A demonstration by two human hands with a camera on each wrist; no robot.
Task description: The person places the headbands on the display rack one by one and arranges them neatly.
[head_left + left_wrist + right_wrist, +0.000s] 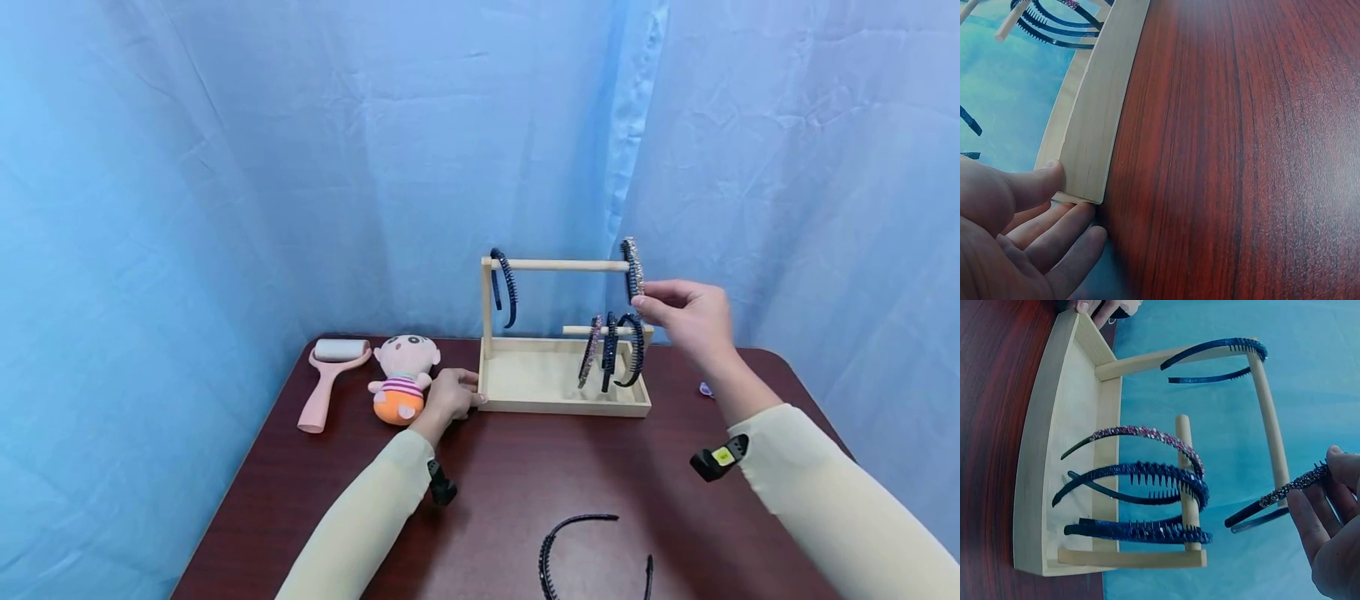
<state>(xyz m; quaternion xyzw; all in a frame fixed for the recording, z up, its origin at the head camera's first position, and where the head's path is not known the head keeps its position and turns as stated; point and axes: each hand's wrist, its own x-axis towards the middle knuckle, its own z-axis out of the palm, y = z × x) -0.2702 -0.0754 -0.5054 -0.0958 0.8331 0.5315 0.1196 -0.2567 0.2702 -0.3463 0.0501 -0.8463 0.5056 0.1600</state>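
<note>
My right hand (693,321) pinches a beaded headband (632,262) at the free end of the upper rod of a wooden headband stand (566,407). Whether the band is around the rod or just beyond its tip I cannot tell. At the tray's left end, my left hand (450,396) holds the corner, thumb on the rim and fingers against the outside. A dark toothed headband (1210,347) hangs near the upper rod's post. On the lower rod hang a pink-beaded headband (1141,432) and two dark headbands (1129,470). Another black headband (551,550) lies on the table's near side.
Left of the stand lies a plush doll (405,383), close beside my left hand. Farther left is a pink-handled lint roller (322,387). A small purple-white item (706,389) sits near my right forearm. Blue curtains (375,167) hang behind the dark red table (480,492).
</note>
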